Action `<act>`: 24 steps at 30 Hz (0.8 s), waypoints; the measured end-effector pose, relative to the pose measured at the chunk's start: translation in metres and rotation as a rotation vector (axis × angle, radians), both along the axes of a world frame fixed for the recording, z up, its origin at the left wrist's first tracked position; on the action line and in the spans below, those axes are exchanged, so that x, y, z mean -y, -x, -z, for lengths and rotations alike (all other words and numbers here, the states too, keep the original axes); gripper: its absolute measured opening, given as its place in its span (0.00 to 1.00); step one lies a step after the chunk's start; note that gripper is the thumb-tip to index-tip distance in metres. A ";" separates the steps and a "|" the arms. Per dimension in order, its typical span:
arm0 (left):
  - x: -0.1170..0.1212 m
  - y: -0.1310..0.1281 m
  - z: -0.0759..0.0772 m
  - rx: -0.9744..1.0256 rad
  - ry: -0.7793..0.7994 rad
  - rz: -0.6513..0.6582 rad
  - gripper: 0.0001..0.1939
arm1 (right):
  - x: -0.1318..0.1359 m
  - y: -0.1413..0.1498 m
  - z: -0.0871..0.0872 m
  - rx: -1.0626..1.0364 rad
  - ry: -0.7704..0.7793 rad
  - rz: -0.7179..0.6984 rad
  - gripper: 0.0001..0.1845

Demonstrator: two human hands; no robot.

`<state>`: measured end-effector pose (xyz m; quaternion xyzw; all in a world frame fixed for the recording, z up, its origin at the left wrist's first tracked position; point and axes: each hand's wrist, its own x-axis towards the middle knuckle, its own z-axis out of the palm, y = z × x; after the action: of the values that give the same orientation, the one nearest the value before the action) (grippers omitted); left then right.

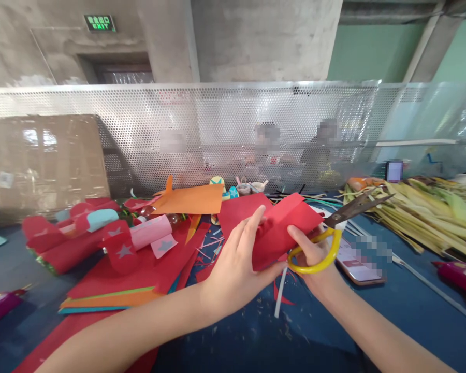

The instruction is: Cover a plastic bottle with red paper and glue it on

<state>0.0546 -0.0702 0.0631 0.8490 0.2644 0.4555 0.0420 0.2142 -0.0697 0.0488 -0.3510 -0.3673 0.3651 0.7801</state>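
My left hand [232,267] holds a folded piece of red paper [281,228] near the middle of the view, its thumb low at the paper's bottom edge. On the paper's right side lies the thumb of my right hand [317,267]. That same hand carries scissors [351,211] with yellow handles looped round its fingers. Their metal blades stand slightly apart and point up to the right, away from the paper. Some fingers of both hands are hidden behind the paper. Below the paper, a thin white strip [281,292] and red scraps are on the blue table [225,342].
Red, orange and blue sheets [112,280] are stacked at left, with star-marked paper pieces [118,246] above. A phone [359,259] and dried corn husks [404,215] lie right. Purple glue guns [2,308] sit at both sides. A perforated metal screen [225,114] stands behind.
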 end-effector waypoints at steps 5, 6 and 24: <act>-0.003 0.002 -0.008 0.047 -0.006 -0.001 0.34 | -0.002 -0.002 0.005 0.060 -0.039 -0.013 0.18; -0.005 0.003 -0.010 0.056 0.005 0.015 0.32 | -0.002 -0.002 0.006 0.068 -0.047 -0.019 0.18; -0.017 0.001 -0.015 0.197 0.063 0.120 0.01 | -0.004 0.002 0.004 0.068 0.011 -0.118 0.19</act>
<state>0.0538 -0.0534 0.0783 0.8127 0.2219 0.5248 0.1218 0.2119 -0.0653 0.0447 -0.3455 -0.4116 0.4003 0.7423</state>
